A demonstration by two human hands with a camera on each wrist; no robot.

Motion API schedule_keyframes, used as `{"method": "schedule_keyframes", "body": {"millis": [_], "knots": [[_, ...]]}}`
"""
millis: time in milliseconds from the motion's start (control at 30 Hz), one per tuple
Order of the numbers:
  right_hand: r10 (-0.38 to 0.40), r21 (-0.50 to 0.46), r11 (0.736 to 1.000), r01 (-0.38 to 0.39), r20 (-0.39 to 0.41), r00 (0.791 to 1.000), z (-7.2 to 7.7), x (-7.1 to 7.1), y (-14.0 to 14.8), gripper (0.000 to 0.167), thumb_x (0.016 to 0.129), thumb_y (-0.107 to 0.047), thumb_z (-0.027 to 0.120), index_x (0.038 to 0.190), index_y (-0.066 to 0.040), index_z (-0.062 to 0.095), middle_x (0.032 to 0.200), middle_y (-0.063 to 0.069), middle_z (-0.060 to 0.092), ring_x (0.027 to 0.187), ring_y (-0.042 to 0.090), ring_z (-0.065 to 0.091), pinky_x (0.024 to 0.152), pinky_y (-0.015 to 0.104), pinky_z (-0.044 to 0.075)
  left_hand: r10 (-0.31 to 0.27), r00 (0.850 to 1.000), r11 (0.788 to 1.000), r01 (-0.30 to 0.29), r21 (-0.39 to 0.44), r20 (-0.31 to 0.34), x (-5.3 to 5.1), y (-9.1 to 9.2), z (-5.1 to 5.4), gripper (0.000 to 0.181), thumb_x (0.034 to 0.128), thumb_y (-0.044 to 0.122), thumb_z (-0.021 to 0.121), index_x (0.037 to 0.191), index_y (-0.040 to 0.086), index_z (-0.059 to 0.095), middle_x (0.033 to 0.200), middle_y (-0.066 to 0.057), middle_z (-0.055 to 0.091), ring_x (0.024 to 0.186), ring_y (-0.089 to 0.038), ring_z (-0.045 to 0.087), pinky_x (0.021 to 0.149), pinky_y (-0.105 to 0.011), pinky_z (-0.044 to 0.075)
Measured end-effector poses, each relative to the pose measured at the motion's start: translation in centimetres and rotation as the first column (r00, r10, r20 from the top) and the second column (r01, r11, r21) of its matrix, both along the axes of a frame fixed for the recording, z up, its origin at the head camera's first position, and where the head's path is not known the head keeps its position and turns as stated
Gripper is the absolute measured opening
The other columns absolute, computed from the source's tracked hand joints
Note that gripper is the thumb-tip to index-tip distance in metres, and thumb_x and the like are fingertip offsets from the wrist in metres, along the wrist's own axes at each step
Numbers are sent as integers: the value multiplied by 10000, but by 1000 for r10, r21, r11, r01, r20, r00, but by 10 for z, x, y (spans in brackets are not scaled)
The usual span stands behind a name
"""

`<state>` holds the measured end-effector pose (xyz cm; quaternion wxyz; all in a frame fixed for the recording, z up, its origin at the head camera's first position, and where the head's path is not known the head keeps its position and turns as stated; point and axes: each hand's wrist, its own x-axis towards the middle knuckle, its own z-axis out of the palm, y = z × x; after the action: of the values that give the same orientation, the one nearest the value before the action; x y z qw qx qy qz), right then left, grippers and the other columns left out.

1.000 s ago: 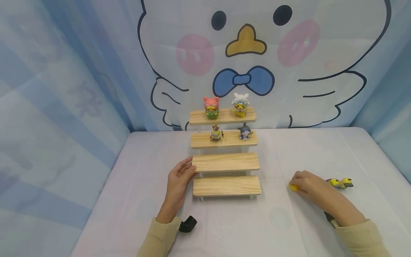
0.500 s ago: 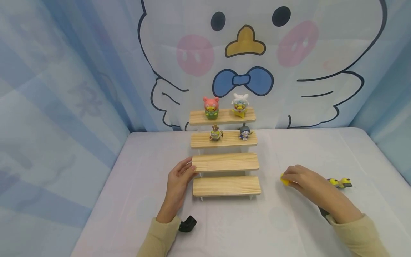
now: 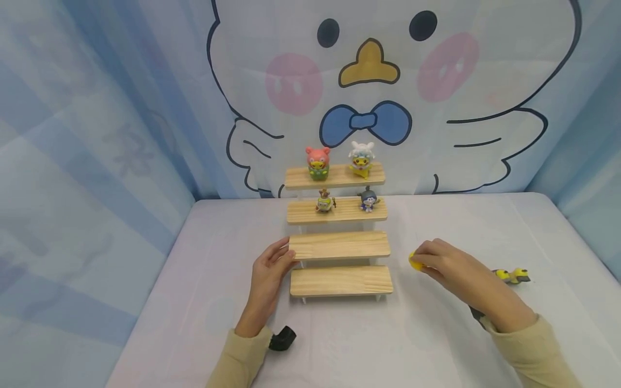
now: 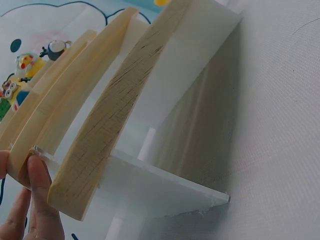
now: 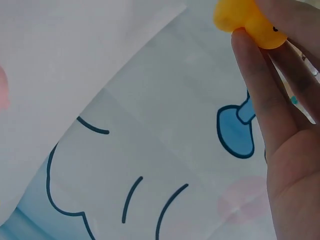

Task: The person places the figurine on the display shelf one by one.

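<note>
My left hand (image 3: 271,272) grips the left end of the third board of a stepped wooden display stand (image 3: 339,245), thumb in front and fingers behind. In the left wrist view the thumb and fingers (image 4: 42,200) pinch that board's end. To the right of the stand, my right hand (image 3: 456,275) holds a small yellow rubber duck (image 3: 415,261) between thumb and fingertips. The right wrist view shows the rounded duck (image 5: 245,20) with one black eye; the rest is covered by the fingers. Its base cannot be seen in the head view.
On the top board stand a pink-hooded figure (image 3: 318,163) and a white-hooded figure (image 3: 361,160). The second board bears a small yellow figure (image 3: 324,201) and a grey-blue one (image 3: 368,200). Yellow-and-grey figures (image 3: 511,276) lie right of the right hand. A printed curtain (image 3: 368,86) hangs behind.
My right hand has moved left and away from me with the duck, closer to the stand. My left hand has kept its grip on the board.
</note>
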<state>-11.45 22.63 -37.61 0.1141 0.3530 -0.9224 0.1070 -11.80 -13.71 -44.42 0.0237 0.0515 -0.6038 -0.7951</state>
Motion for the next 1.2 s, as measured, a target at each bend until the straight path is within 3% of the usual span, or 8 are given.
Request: {"method": "schedule_keyframes", "body": {"millis": [200,467,700,1000,1200], "knots": [[-16,3,1000,16,23,1000,8,1,-11,254,752,-27,841,989,-78,765,981,-7,664,896,134,606,736,285,602,-2,1000,1000,2,1,-10,0,0,0,427,939,54,672,1351,24,563,1236,-170,627,995,-152,684,881,-281,591],[41,-40,998,-43,-45,998,15,1,-21,276,741,-3,843,996,-69,760,998,0,664,908,134,606,722,275,598,-2,1000,1000,2,-4,-10,0,0,0,434,936,60,677,1352,17,560,1234,-167,632,990,-146,686,879,-278,591],[54,-39,998,-54,-16,998,22,0,-29,284,763,-5,828,1032,-65,758,1022,6,666,931,143,608,749,288,601,2,1000,1000,-2,4,-9,1,0,1,434,931,58,683,1347,18,565,1214,-148,640,980,-145,686,878,-276,591],[130,-94,986,-141,-110,985,23,-5,-38,286,740,21,835,1004,-48,750,1002,14,656,927,146,604,723,283,590,-3,1000,1000,3,3,-7,0,1,0,437,930,71,691,1346,19,568,1199,-136,644,977,-147,684,875,-277,592],[151,-91,983,-162,-118,981,25,-9,-50,281,738,13,845,992,-47,743,1018,32,652,940,166,605,722,282,584,4,1000,1000,-4,14,-1,0,1,0,435,932,60,685,1347,15,565,1193,-132,645,972,-150,685,870,-278,594]]}}
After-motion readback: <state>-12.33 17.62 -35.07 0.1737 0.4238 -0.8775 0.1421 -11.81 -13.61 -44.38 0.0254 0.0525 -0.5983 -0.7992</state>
